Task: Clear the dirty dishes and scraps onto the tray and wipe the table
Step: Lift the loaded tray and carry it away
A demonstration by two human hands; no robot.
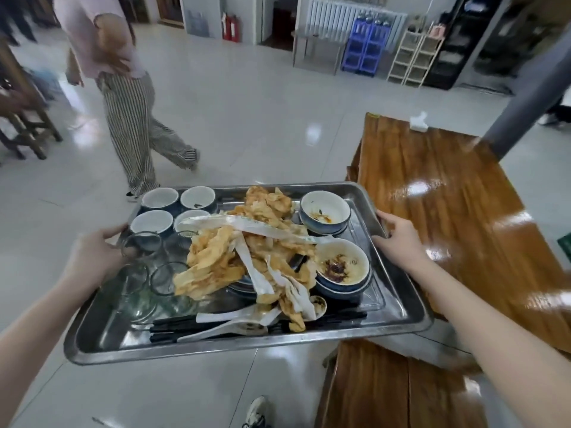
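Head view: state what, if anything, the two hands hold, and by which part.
Both hold the metal tray: the left hand grips its left rim, the right hand its right rim.

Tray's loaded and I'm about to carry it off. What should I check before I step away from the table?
1. Left hand grips tray rim: ok.
2. Right hand grips opposite rim: ok.
3. Scrap pile inside the rim: ok, but heaped high.
4. Path ahead: not ok, a person walks at front left.
5. Visible tabletop free of dishes: ok.
6. Tabletop wiped: cannot tell.
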